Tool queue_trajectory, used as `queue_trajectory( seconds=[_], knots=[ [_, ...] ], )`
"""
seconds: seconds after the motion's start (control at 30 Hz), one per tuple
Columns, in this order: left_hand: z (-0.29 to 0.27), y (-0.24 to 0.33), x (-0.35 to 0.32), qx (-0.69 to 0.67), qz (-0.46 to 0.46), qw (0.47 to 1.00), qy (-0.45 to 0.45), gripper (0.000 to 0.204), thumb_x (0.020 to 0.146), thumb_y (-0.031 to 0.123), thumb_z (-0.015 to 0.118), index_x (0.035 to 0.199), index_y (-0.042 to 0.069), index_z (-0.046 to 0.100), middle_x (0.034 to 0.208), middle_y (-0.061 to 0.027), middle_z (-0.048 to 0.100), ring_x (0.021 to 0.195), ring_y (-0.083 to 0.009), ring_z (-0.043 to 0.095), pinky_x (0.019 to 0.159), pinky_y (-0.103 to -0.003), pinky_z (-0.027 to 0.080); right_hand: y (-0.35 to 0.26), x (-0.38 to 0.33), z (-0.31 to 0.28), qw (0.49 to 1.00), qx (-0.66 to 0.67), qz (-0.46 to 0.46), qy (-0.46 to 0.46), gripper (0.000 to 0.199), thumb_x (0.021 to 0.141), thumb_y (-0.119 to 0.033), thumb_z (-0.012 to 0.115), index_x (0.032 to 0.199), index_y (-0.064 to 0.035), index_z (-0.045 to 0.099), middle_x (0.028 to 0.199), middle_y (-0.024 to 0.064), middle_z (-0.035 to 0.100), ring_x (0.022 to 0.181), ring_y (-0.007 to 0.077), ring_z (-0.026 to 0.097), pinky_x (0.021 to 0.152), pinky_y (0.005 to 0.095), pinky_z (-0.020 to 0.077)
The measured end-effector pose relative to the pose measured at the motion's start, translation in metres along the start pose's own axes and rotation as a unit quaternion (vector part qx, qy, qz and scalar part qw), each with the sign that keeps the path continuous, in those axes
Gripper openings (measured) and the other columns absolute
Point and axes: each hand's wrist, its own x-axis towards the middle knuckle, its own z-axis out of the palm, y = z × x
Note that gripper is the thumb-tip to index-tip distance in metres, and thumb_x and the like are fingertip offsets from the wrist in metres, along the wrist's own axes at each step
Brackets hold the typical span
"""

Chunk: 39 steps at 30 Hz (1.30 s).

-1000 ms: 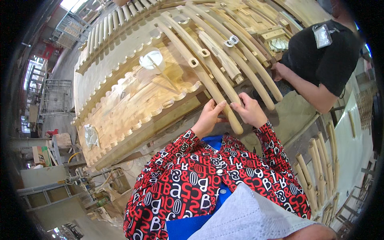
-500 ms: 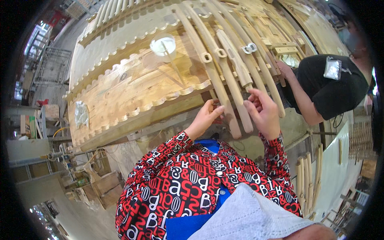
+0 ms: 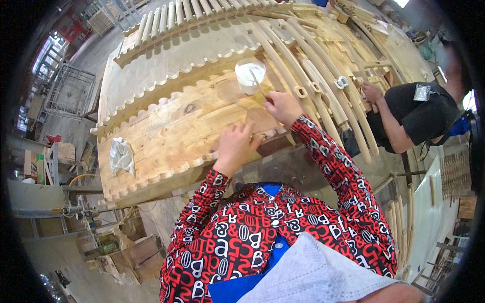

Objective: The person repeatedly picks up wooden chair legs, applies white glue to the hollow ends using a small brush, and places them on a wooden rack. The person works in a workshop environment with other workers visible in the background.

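With my right hand (image 3: 283, 107) I grip the lower end of a thin wooden stick (image 3: 259, 86). Its other end stands in a clear plastic tub (image 3: 243, 87) of white paste, possibly glue. My left hand (image 3: 235, 150) is over the near scalloped edge of a wooden board (image 3: 177, 129); its fingers are smeared by motion, so I cannot make out anything in them. Right of the tub lie several long curved wooden rails (image 3: 284, 71). Pale oval rings (image 3: 301, 92) sit on some of them.
A crumpled white plastic bag (image 3: 121, 156) lies at the board's left end. Wooden dowels (image 3: 172, 17) line a notched rack at the far side. On the right, a co-worker in a black shirt (image 3: 417, 113) has a hand (image 3: 373, 93) at wooden parts.
My right hand has left the rails' near ends and taken hold of the stick in the tub. My left hand has moved left onto the board's edge. The view has shifted left.
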Motion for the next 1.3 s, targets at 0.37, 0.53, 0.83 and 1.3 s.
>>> queue_trajectory(
  seconds=[0.37,0.53,0.83,1.3],
  knots=[
    [0.026,-0.013,-0.011,-0.072,0.08,0.994,0.015,0.023,0.082,0.028,0.067,0.097,0.011,0.065,0.081,-0.0035,0.063,0.082,-0.0243,0.062,0.066,-0.038,0.047,-0.025,0.047,-0.101,0.899,-0.376,-0.171,0.144,0.017,0.088,-0.025,0.057,0.082,-0.0145,0.069,0.078,0.0065,0.069,0.075,0.0263,0.067,0.067,0.0424,0.0482],
    [0.023,-0.013,-0.009,-0.089,0.083,0.992,0.013,0.023,0.082,0.027,0.066,0.099,0.011,0.064,0.081,-0.0044,0.063,0.08,-0.0252,0.062,0.067,-0.038,0.047,-0.043,0.084,-0.09,0.843,-0.503,-0.185,0.047,0.016,0.084,-0.02,0.058,0.081,-0.0171,0.073,0.083,0.0046,0.071,0.088,0.0239,0.066,0.084,0.0445,0.0425],
    [0.023,-0.01,-0.009,-0.067,0.043,0.997,0.009,0.024,0.082,0.031,0.069,0.099,0.014,0.066,0.081,-0.0035,0.064,0.08,-0.0233,0.063,0.068,-0.037,0.05,0.036,0.088,-0.074,0.998,-0.025,0.003,-0.05,0.027,0.087,-0.031,0.063,0.089,-0.0057,0.072,0.078,0.0085,0.069,0.08,0.0216,0.068,0.072,0.0398,0.0503],
    [0.016,-0.002,-0.01,-0.027,0.03,0.999,0.033,0.026,0.083,0.031,0.068,0.098,0.01,0.066,0.078,-0.0046,0.063,0.076,-0.0234,0.061,0.067,-0.037,0.049,0.068,0.075,-0.075,0.959,0.261,-0.012,-0.109,0.021,0.09,-0.023,0.065,0.093,-0.0033,0.069,0.067,-0.0025,0.055,0.06,0.0077,0.053,0.056,0.0253,0.0432]
  ],
)
